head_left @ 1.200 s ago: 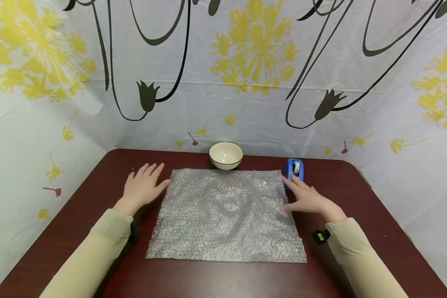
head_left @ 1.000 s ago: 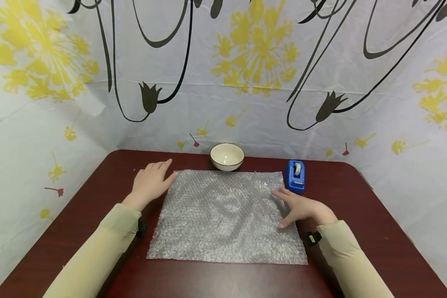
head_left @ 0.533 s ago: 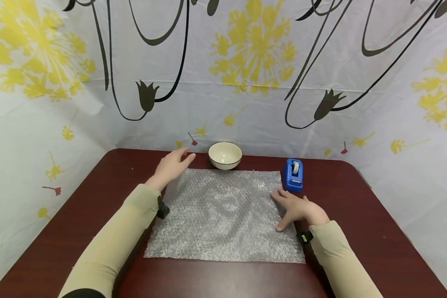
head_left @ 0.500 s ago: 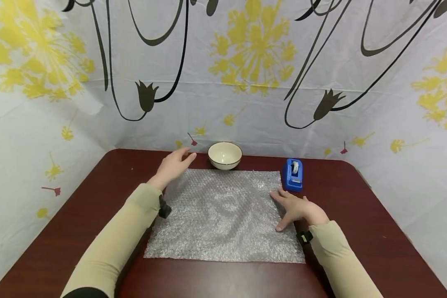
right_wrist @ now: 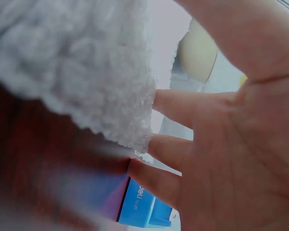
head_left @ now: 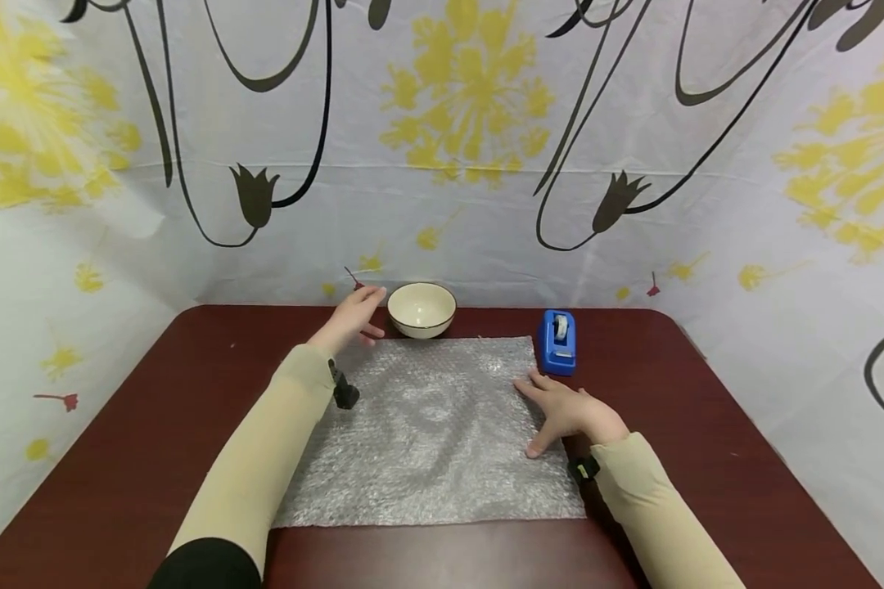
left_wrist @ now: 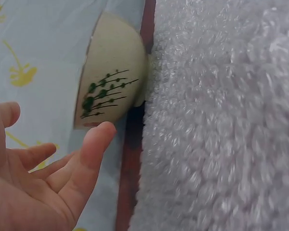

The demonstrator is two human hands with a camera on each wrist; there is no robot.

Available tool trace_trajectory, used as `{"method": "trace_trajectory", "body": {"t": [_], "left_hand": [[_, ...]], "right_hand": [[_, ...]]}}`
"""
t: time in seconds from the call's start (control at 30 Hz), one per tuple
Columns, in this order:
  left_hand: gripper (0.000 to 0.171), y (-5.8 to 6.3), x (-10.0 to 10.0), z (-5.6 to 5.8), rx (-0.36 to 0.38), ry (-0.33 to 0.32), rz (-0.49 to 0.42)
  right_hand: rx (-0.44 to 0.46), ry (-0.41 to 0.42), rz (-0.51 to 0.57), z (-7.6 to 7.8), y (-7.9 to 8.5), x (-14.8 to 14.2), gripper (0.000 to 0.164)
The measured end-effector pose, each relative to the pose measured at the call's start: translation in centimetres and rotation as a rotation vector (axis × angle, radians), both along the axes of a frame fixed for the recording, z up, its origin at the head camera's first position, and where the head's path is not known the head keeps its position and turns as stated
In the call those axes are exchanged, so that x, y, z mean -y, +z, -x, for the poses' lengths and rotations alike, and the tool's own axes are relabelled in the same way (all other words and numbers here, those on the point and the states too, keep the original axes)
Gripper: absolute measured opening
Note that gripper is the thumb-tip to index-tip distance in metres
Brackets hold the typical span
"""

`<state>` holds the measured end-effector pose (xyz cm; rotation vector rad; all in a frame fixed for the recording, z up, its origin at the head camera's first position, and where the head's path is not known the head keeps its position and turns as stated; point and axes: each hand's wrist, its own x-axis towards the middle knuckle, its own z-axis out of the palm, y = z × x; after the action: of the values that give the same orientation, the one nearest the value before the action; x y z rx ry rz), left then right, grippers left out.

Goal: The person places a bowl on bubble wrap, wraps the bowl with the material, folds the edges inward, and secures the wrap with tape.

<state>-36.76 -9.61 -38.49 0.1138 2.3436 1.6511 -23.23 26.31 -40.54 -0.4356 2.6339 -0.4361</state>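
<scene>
A cream bowl (head_left: 422,311) with a dark rim stands upright at the table's back edge; green sprigs decorate its side in the left wrist view. My left hand (head_left: 352,317) reaches to the bowl's left side with fingers apart and nothing held. In the left wrist view its thumb tip overlaps the lower edge of the bowl (left_wrist: 111,62). A flat sheet of clear bubble wrap (head_left: 427,442) lies before the bowl. My right hand (head_left: 570,411) rests spread on the sheet's right edge, its fingertips against the bubble wrap (right_wrist: 111,77) in the right wrist view.
A blue tape dispenser (head_left: 557,343) with a roll of tape stands just beyond my right hand, beside the sheet's upper right corner. The dark red-brown table (head_left: 147,409) ends at a white patterned cloth (head_left: 471,237) hanging behind and at both sides.
My left hand has moved from left of the bubble wrap, rightward and back to the bowl. My right hand has drawn back from the tape dispenser onto the sheet. The head view has turned slightly right.
</scene>
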Motion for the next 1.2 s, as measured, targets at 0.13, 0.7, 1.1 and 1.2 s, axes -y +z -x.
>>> {"method": "trace_trajectory", "body": {"t": [0.13, 0.7, 1.1, 1.2], "left_hand": [[0.067, -0.8, -0.5, 0.9, 0.044, 0.002, -0.040], [0.066, -3.7, -2.9, 2.6, 0.167, -0.025, -0.278], [0.055, -4.6, -3.6, 3.0, 0.135, -0.011, -0.370], [0.053, -4.7, -3.8, 2.9, 0.109, 0.003, -0.375]], "right_hand": [[0.004, -0.001, 0.010, 0.1, 0.0, 0.0, 0.114], [0.006, -0.016, 0.036, -0.1, -0.2, -0.1, 0.113], [0.021, -0.013, 0.030, 0.0, -0.2, -0.2, 0.114], [0.030, -0.014, 0.033, 0.0, -0.1, -0.1, 0.114]]}}
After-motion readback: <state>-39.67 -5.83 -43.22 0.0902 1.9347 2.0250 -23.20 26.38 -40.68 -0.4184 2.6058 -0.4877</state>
